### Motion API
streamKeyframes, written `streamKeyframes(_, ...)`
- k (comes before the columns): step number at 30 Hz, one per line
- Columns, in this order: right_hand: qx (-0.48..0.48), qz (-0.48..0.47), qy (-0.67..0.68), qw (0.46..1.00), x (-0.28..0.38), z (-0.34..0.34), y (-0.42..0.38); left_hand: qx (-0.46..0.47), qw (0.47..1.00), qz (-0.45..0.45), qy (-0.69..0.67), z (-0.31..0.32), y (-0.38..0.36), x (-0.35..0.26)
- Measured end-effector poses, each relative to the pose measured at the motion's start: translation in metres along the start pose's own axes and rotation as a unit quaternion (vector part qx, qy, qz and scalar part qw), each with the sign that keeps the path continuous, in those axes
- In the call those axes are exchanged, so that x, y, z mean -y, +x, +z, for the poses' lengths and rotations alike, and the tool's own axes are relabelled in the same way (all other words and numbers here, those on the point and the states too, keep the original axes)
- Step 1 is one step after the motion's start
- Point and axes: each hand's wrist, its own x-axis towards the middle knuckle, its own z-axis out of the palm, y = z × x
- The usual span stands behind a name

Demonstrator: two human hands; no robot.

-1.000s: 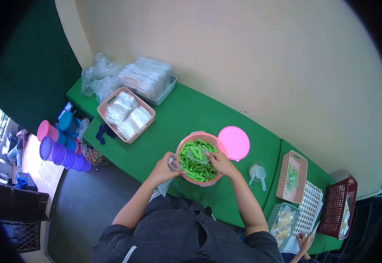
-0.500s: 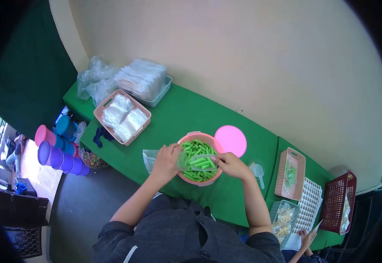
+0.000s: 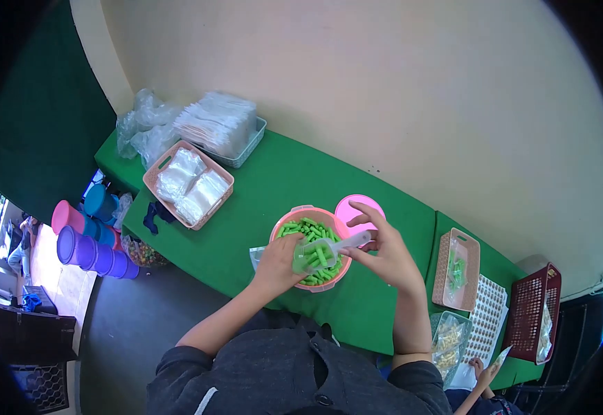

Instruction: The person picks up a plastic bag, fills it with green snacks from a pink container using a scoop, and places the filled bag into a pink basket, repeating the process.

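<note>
A pink tub (image 3: pixel 303 209) full of short green sticks (image 3: pixel 314 228) stands on the green table. Over its near left part, my left hand (image 3: pixel 278 263) is closed round a clear container (image 3: pixel 300 260). A translucent scoop (image 3: pixel 322 253) with green sticks in it lies against the container's mouth. My right hand (image 3: pixel 390 252) holds the scoop's handle (image 3: pixel 354 240) between thumb and fingers, with the index finger raised. Beside my left hand, part of a clear plastic bag (image 3: pixel 256 256) shows. Behind my right hand lies a pink lid (image 3: pixel 348 209), partly covered.
Left on the table are a basket of clear bags (image 3: pixel 189 224) and a tray stacked with white bags (image 3: pixel 251 149). At right stand a pink basket (image 3: pixel 474 261), a clear tub of packets (image 3: pixel 448 344) and a maroon basket (image 3: pixel 531 311). A co-worker's hands (image 3: pixel 482 373) hold a packet.
My right hand has risen and turned, its index finger lifting, and the scoop now tilts into the container. My left hand has shifted slightly right. Less of the clear bag shows.
</note>
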Motion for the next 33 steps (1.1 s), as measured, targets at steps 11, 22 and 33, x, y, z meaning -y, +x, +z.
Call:
streamKeyframes(11,-0.077,-0.067,0.197,0.975,-0.016,0.021,-0.005,-0.035,0.990,-0.067,-0.120,-0.012,0.003,-0.018)
streamKeyframes(22,-0.120,-0.144,-0.096,0.978,-0.139,0.051,0.048,-0.064,0.972,-0.200,-0.108,-0.018,-0.008,0.034)
streamKeyframes(33,-0.137,-0.012,-0.018,0.990,-0.179,0.053,0.066,-0.053,0.968,-0.225,-0.101,0.002,-0.024,0.058)
